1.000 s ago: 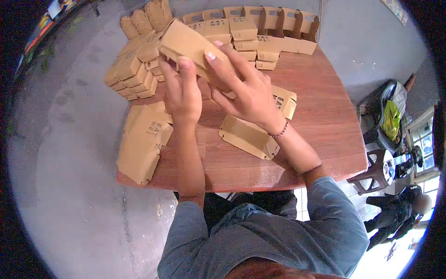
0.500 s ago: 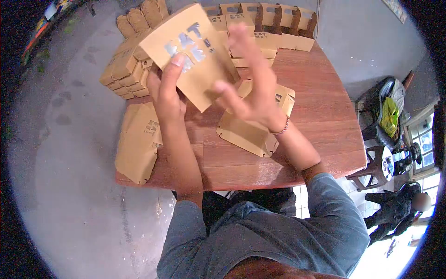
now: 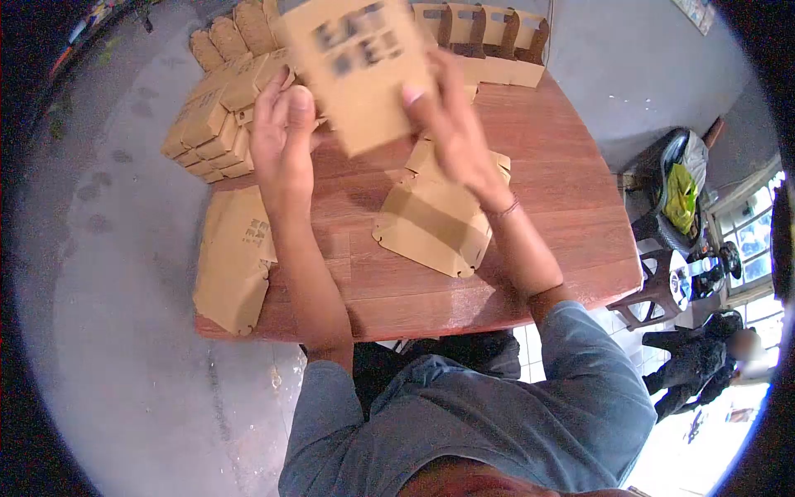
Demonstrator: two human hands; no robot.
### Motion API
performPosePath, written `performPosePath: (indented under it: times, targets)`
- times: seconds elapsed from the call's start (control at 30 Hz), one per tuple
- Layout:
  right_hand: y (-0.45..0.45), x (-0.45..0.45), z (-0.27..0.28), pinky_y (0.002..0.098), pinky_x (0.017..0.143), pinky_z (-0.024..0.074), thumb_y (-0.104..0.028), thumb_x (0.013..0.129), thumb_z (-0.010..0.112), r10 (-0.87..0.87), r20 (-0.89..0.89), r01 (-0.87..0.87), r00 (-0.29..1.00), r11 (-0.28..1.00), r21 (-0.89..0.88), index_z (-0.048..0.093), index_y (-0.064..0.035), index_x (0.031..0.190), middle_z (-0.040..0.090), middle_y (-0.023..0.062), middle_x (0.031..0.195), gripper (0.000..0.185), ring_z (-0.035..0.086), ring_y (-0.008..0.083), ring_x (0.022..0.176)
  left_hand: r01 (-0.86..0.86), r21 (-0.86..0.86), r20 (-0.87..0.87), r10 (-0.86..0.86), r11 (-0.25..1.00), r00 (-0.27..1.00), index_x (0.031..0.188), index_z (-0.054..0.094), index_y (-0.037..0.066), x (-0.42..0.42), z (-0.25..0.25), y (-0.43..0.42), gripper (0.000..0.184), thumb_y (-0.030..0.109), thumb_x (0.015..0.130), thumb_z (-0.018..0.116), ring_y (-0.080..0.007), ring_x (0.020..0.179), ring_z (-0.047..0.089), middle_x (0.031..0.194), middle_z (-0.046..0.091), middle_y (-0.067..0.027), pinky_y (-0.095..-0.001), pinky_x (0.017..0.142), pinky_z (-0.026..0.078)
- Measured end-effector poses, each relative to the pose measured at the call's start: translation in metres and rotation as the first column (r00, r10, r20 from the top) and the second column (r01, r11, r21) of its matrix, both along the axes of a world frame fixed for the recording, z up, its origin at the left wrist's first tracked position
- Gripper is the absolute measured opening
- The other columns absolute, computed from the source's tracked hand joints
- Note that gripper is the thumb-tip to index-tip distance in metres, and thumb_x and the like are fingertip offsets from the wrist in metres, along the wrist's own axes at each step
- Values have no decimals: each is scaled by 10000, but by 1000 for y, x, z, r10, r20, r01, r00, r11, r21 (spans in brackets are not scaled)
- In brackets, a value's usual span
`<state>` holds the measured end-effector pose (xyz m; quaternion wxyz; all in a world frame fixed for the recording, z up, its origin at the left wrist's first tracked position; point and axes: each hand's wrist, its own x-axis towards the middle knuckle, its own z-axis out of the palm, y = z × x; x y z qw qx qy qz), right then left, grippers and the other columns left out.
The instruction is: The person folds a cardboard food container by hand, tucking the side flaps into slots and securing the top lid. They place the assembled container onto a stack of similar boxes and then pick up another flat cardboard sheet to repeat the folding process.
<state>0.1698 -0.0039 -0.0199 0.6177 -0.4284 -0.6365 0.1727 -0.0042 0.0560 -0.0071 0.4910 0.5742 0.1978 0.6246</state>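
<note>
A brown cardboard box (image 3: 368,95) printed "EAT ME!" is held up above the far half of the table, slightly blurred. My right hand (image 3: 455,132) grips its right side, thumb on the printed face and the other fingers partly hidden. My left hand (image 3: 286,141) is off the box, just to its left, with the fingers apart and nothing in them. Below my right hand an unfolded cardboard blank (image 3: 435,228) lies on the table. More flat blanks (image 3: 232,265) rest at the table's left edge, beside my left forearm.
Stacked folded boxes (image 3: 207,132) stand at the back left of the wooden table (image 3: 563,207). Open boxes with handle slots (image 3: 497,50) line the far edge. To the right are a stool (image 3: 662,286), a chair with a yellow-green bag (image 3: 681,195), and a person (image 3: 696,364).
My left hand has let go of the box and moved slightly left. My right hand, open before, now holds the box, which has moved up and right and turned more upright.
</note>
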Motion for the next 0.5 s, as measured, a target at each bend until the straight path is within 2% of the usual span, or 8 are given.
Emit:
performPosePath:
  times: [0.1,0.13,0.2,0.3,0.33,0.4,0.43,0.5]
  targets:
    - [10,53,6,326,703,512,-325,956,512,-300,-194,292,934,954,-73,460,-24,1309,592,117,1071,467,582,181,885,80,-27,-129,-83,996,988,1436,302,-9,-11,4,-6,677,319,940,626,-310,1205,538,1422,443,-210,-390,974,468]
    - [20,75,3,317,634,520,-339,959,498,-336,-253,348,907,938,2,493,-11,1266,600,107,1023,450,598,176,849,99,-17,-224,-100,995,970,1438,306,0,-16,5,-8,690,320,928,642,-309,1204,539,1422,445,-203,-401,975,470]
    - [38,122,-6,307,627,527,-331,940,521,-416,-350,392,839,909,-140,519,-1,1244,605,108,1042,449,617,187,885,105,-12,-359,-103,994,928,1447,325,35,-25,8,-14,741,340,883,695,-313,1211,540,1430,440,-198,-420,991,460]
    - [81,189,-40,306,519,511,-350,922,553,-607,-319,481,728,783,-394,608,-16,1091,638,93,909,378,649,190,720,105,85,-525,-45,991,850,1435,367,47,-34,9,-25,756,365,848,722,-325,1233,530,1433,442,-192,-428,1011,439]
    - [99,218,-61,306,519,511,-350,922,553,-601,-314,480,735,788,-385,608,-16,1091,638,93,909,378,649,190,720,97,91,-517,-37,991,855,1435,367,47,-37,7,-27,756,365,848,722,-325,1233,530,1433,442,-192,-428,1011,439]
    - [125,252,-83,315,498,515,-416,892,576,-396,-176,249,901,806,-538,648,-15,1000,642,75,774,422,646,195,617,145,262,-710,89,954,698,1414,401,49,-44,1,-32,759,409,828,722,-345,1214,545,1355,511,-214,-428,1000,445]
    - [132,251,-83,315,498,515,-416,892,576,-387,-166,248,907,810,-531,648,-15,1000,642,75,774,422,646,195,617,180,336,-779,166,925,605,1404,418,49,-45,2,-36,762,431,819,721,-355,1204,552,1315,546,-224,-428,994,448]
    - [144,240,-88,311,499,519,-464,876,572,-591,-5,503,807,692,-518,656,11,966,632,66,691,491,642,181,585,207,308,-842,165,928,513,1394,424,43,-50,9,-45,755,431,816,718,-402,1145,573,1250,576,-253,-445,952,469]
